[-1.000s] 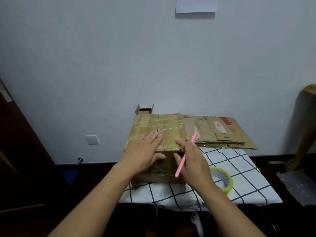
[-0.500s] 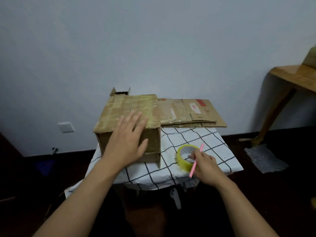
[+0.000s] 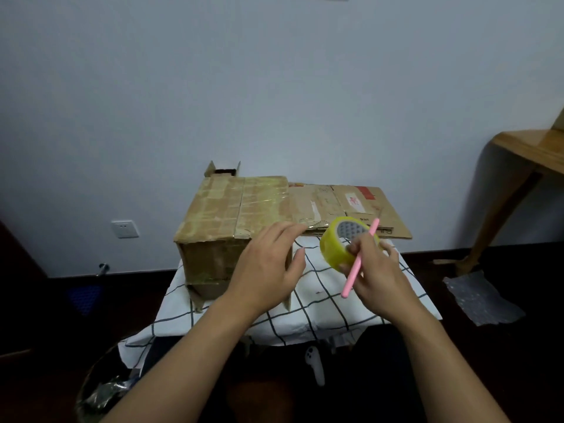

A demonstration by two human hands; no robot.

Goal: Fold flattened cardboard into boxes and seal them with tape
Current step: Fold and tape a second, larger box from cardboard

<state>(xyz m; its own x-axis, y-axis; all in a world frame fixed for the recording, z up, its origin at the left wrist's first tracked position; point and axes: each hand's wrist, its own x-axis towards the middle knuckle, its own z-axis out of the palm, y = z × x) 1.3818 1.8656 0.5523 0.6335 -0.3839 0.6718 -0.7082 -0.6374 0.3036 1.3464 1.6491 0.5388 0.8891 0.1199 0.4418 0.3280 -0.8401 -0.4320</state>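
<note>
Here right hand (image 3: 374, 271) grips yellow tape roll (image 3: 338, 242) plus pink stick (image 3: 360, 257), raised over checked cloth (image 3: 320, 288). Left hand (image 3: 268, 267), fingers loosely spread, holds nothing, near taped box (image 3: 232, 215).

Matt brown cardboard box (image 3: 225, 209) under glossy tape, shiny yellow tape roll (image 3: 334, 247), seemingly plastic pink stick (image 3: 360, 257), checked cloth (image 3: 320, 288).

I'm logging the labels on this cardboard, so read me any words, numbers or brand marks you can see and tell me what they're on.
Nothing here is legible.
White label with red marks, on the flattened cardboard: too blurred to read.
Red patch on the same cardboard: no text can be made out.
Taped box: no print visible.
Tape roll: no print visible.
</note>
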